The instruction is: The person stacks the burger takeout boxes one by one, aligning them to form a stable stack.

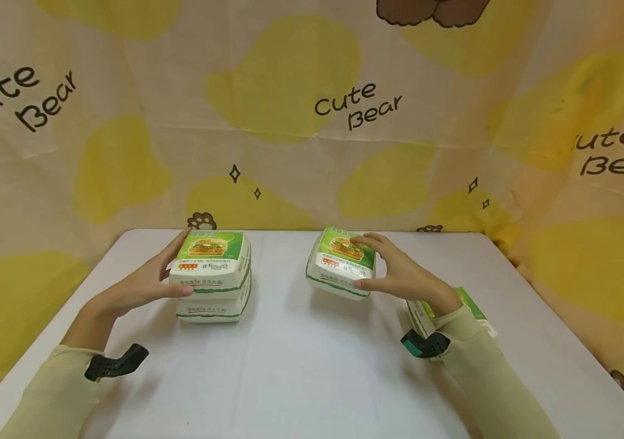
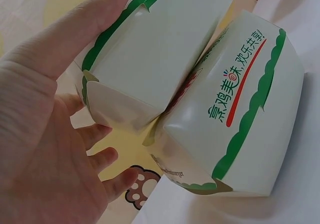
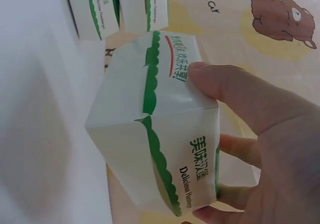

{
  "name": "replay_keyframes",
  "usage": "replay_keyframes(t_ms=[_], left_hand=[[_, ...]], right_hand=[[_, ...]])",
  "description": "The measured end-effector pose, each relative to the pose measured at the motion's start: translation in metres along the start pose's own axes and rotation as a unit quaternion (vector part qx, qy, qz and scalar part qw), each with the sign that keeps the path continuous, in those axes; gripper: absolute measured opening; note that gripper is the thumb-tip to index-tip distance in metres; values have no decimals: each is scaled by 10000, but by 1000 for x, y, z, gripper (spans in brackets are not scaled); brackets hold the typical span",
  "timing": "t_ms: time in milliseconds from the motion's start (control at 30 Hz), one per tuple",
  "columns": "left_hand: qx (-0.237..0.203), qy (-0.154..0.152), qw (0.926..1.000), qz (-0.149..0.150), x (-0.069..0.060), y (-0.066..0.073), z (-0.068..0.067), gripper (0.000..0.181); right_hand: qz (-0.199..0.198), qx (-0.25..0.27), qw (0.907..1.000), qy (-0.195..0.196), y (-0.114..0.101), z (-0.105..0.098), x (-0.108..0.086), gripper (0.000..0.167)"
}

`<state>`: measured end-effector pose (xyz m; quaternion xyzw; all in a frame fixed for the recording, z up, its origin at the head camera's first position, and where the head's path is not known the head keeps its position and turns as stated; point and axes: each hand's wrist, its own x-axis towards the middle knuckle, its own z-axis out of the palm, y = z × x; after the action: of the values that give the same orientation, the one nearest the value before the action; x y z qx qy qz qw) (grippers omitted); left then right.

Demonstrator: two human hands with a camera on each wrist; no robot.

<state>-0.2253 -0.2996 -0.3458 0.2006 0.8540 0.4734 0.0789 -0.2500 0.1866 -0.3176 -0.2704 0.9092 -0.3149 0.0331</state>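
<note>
Two white-and-green hamburger boxes are stacked on the left: an upper box (image 1: 210, 253) printed with a burger, on a lower box (image 1: 213, 309). My left hand (image 1: 137, 285) holds the upper box from its left, thumb on the front and index finger toward the back; the other fingers spread beside it in the left wrist view. With thumb and fingers, my right hand (image 1: 406, 272) grips a third hamburger box (image 1: 339, 259), tilted and raised above the table. In the right wrist view that box (image 3: 175, 144) shows its side lettering. Another hamburger box (image 1: 473, 305) lies partly hidden behind the right forearm.
The boxes are on a white-covered table (image 1: 290, 378). Behind it hangs a yellow-patterned cloth (image 1: 284, 79) with bear prints, which also runs down both sides. Each wrist carries a dark strap-like device (image 1: 116, 364).
</note>
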Motion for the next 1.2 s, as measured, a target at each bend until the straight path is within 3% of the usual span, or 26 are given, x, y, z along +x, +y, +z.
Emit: replay_keyframes(t_ms=[367,833,1200], left_hand=[[-56,12,9999,133,1,1,1,112],[-97,54,9999,118,-2,2,1,112],[-81,88,9999,54,-2,-1,-2,111]], right_hand=[[-372,90,9990,236,-23,-5,15,88],[-663,560,9962,105,-46,-4,36,81],[-1017,489,9936,60,-72,-4,57,79]])
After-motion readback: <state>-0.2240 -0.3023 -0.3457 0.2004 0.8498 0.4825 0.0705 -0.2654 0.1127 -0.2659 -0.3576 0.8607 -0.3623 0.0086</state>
